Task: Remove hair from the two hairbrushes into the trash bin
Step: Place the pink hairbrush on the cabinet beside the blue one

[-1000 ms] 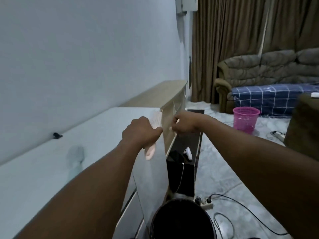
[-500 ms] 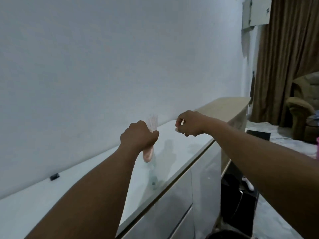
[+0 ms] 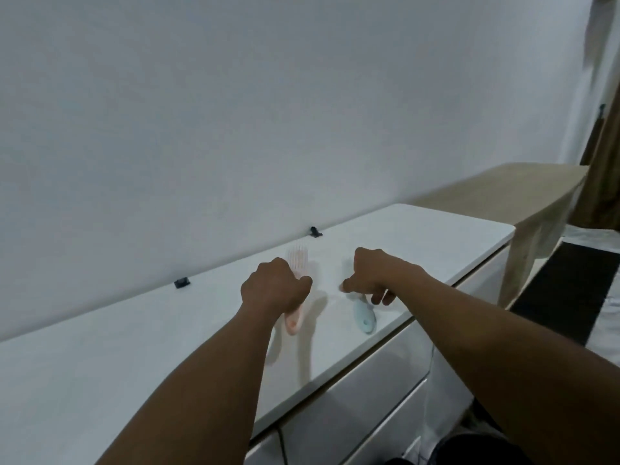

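Note:
My left hand (image 3: 275, 287) is shut around the middle of a pink hairbrush (image 3: 298, 260), held just above the white cabinet top (image 3: 419, 236); its bristled head sticks out beyond my fist and its handle below. A pale blue hairbrush (image 3: 364, 317) lies on the cabinet near the front edge. My right hand (image 3: 375, 276) hovers over its head and hides it, fingers curled downward and thumb against forefinger. Whether the fingers touch the brush is unclear. A dark curved rim of the trash bin (image 3: 469, 443) shows at the bottom edge, below the cabinet.
Two small black clips (image 3: 183, 282) (image 3: 315, 231) sit on the cabinet by the wall. Drawer fronts (image 3: 369, 397) face me below the top. A wooden shelf (image 3: 523, 189) adjoins on the right, with a brown curtain (image 3: 607, 162) behind it.
The view has swung left and down onto the cabinet. Both hands came down over the cabinet top, the left still holding the pink brush, the right now over the blue brush.

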Action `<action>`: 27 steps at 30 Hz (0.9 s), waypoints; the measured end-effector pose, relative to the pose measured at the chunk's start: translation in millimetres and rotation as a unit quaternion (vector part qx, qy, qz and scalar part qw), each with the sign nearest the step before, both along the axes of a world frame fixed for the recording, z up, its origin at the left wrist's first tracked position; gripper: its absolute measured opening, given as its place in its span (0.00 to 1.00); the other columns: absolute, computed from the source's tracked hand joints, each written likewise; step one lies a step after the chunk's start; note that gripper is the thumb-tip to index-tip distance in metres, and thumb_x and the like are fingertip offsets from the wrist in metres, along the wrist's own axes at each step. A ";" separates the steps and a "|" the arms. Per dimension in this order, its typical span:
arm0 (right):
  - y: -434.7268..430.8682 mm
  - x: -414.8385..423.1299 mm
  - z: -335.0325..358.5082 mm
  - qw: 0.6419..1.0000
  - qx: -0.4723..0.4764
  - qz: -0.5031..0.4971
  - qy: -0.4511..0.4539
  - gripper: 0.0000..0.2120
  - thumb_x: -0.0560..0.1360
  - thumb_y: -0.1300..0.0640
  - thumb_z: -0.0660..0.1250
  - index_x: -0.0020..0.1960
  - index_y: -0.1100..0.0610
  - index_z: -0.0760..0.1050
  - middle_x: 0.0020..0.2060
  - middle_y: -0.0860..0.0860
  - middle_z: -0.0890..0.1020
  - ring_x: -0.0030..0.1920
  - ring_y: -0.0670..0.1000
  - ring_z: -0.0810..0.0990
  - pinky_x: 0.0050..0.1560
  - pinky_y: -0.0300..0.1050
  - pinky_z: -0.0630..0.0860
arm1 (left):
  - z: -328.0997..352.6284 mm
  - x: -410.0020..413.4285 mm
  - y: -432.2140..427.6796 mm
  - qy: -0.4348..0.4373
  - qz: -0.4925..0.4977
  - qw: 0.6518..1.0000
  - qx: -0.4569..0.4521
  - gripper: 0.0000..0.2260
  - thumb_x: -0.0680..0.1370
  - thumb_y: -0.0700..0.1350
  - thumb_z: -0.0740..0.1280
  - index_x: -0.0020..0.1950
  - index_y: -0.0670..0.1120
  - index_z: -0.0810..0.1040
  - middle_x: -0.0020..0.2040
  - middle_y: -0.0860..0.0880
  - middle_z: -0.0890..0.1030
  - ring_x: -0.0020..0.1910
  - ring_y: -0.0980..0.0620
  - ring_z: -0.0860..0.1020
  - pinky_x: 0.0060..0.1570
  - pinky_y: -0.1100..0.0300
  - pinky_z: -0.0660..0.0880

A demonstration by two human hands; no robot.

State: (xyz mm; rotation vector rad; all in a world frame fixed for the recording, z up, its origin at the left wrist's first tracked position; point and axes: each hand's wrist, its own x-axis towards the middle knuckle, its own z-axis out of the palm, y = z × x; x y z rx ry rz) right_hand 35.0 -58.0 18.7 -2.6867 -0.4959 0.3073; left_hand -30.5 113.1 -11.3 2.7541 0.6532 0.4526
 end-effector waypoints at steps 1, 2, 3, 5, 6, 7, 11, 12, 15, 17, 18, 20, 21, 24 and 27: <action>3.8 -1.6 -7.1 1.000 -0.012 -0.007 -0.013 0.17 0.73 0.51 0.71 0.54 0.59 0.70 0.43 0.55 0.78 0.38 0.57 0.83 0.40 0.49 0.84 | -6.0 -1.1 1.3 0.002 0.000 1.000 -0.002 0.13 0.72 0.57 0.64 0.47 0.48 0.73 0.38 0.52 0.74 0.41 0.47 0.77 0.38 0.57 0.70; 6.9 -2.5 -13.6 0.999 -0.024 -0.011 -0.035 0.15 0.72 0.53 0.70 0.54 0.58 0.69 0.43 0.54 0.76 0.39 0.56 0.81 0.37 0.47 0.81 | -11.2 -2.0 2.4 0.004 0.000 1.000 -0.004 0.13 0.72 0.57 0.64 0.46 0.48 0.72 0.38 0.52 0.73 0.41 0.47 0.76 0.39 0.57 0.70; 9.6 -2.1 -19.6 0.998 -0.032 -0.013 -0.057 0.13 0.72 0.56 0.69 0.54 0.58 0.70 0.43 0.54 0.76 0.41 0.56 0.80 0.35 0.46 0.77 | -15.5 -2.9 3.3 0.006 0.000 1.000 -0.004 0.13 0.72 0.57 0.64 0.46 0.48 0.72 0.38 0.52 0.73 0.41 0.47 0.76 0.39 0.57 0.70; 13.6 -0.5 -28.1 0.996 -0.028 -0.015 -0.086 0.12 0.72 0.60 0.66 0.54 0.59 0.72 0.45 0.54 0.76 0.43 0.56 0.78 0.36 0.44 0.73 | -21.4 -4.0 5.6 0.012 0.001 1.000 0.000 0.13 0.73 0.58 0.65 0.46 0.49 0.72 0.39 0.52 0.73 0.42 0.47 0.76 0.41 0.57 0.70; 15.1 0.9 -30.9 0.995 -0.017 -0.014 -0.095 0.12 0.72 0.60 0.66 0.55 0.59 0.73 0.46 0.54 0.75 0.44 0.56 0.77 0.38 0.44 0.72 | -22.6 -4.4 7.1 0.013 0.003 1.000 0.001 0.13 0.73 0.58 0.65 0.46 0.49 0.71 0.39 0.52 0.72 0.42 0.46 0.76 0.41 0.57 0.70; 16.9 2.6 -33.2 0.994 -0.001 -0.013 -0.105 0.12 0.72 0.58 0.66 0.54 0.59 0.73 0.46 0.54 0.75 0.45 0.56 0.77 0.40 0.44 0.71 | -22.5 -5.0 9.1 0.013 0.005 1.000 0.003 0.13 0.73 0.57 0.65 0.46 0.49 0.72 0.39 0.52 0.72 0.42 0.46 0.76 0.41 0.57 0.70; 32.4 5.4 -33.9 0.988 0.057 -0.006 -0.141 0.14 0.70 0.55 0.68 0.53 0.58 0.73 0.49 0.54 0.78 0.46 0.56 0.77 0.43 0.45 0.71 | -13.4 -9.0 25.1 0.007 0.023 1.000 0.017 0.12 0.72 0.56 0.64 0.47 0.48 0.72 0.41 0.51 0.73 0.42 0.45 0.76 0.40 0.57 0.69; 39.0 4.9 -32.5 0.987 0.068 0.000 -0.148 0.15 0.69 0.54 0.68 0.54 0.58 0.73 0.50 0.54 0.78 0.46 0.56 0.77 0.44 0.45 0.71 | -9.7 -11.5 31.0 0.004 0.031 0.999 0.020 0.12 0.72 0.55 0.63 0.47 0.48 0.72 0.42 0.51 0.73 0.42 0.45 0.76 0.40 0.57 0.69; 64.8 -0.5 -26.8 0.982 0.090 0.028 -0.163 0.18 0.69 0.52 0.68 0.56 0.58 0.73 0.51 0.55 0.79 0.47 0.57 0.76 0.45 0.46 0.73 | -0.4 -22.7 52.3 -0.005 0.059 0.998 0.026 0.12 0.73 0.55 0.63 0.47 0.48 0.72 0.43 0.50 0.75 0.42 0.45 0.76 0.40 0.56 0.70; 84.0 -6.8 -24.7 0.980 0.098 0.051 -0.166 0.18 0.70 0.52 0.68 0.57 0.58 0.73 0.52 0.55 0.79 0.47 0.57 0.76 0.46 0.46 0.73 | 3.1 -32.5 66.1 -0.007 0.081 0.996 0.030 0.12 0.73 0.55 0.64 0.48 0.48 0.70 0.38 0.50 0.71 0.42 0.45 0.74 0.41 0.56 0.69; 93.5 -10.3 -24.7 0.979 0.104 0.062 -0.166 0.18 0.70 0.52 0.68 0.57 0.58 0.73 0.52 0.55 0.79 0.47 0.57 0.77 0.46 0.46 0.73 | 4.0 -37.7 72.4 -0.005 0.093 0.995 0.030 0.12 0.74 0.55 0.64 0.48 0.48 0.70 0.36 0.51 0.69 0.41 0.46 0.73 0.41 0.56 0.69; 110.7 -18.7 -26.5 0.977 0.113 0.084 -0.162 0.17 0.70 0.52 0.68 0.56 0.58 0.73 0.51 0.55 0.79 0.49 0.58 0.79 0.47 0.47 0.75 | 3.8 -47.1 83.9 0.005 0.113 0.993 0.027 0.11 0.74 0.54 0.64 0.48 0.48 0.71 0.36 0.52 0.69 0.41 0.46 0.74 0.42 0.56 0.70; 117.8 -23.6 -27.9 0.976 0.115 0.094 -0.159 0.17 0.70 0.52 0.68 0.55 0.58 0.73 0.51 0.55 0.79 0.49 0.58 0.79 0.47 0.48 0.76 | 2.6 -51.1 88.6 0.011 0.119 0.993 0.024 0.11 0.74 0.54 0.64 0.48 0.47 0.71 0.36 0.52 0.70 0.42 0.46 0.75 0.42 0.56 0.71; 134.6 -34.8 -37.1 0.973 0.117 0.121 -0.155 0.16 0.70 0.52 0.68 0.54 0.58 0.73 0.50 0.55 0.80 0.49 0.58 0.79 0.47 0.48 0.76 | -5.6 -60.4 99.7 0.033 0.130 0.991 0.015 0.12 0.73 0.54 0.64 0.48 0.47 0.72 0.44 0.50 0.76 0.47 0.45 0.79 0.44 0.55 0.72; 141.5 -43.8 -48.8 0.975 0.106 0.128 -0.147 0.15 0.71 0.53 0.67 0.55 0.57 0.73 0.50 0.55 0.80 0.49 0.58 0.80 0.47 0.48 0.76 | -16.5 -65.4 104.2 0.045 0.136 0.990 0.011 0.12 0.73 0.55 0.64 0.48 0.48 0.71 0.45 0.50 0.74 0.45 0.45 0.77 0.43 0.56 0.70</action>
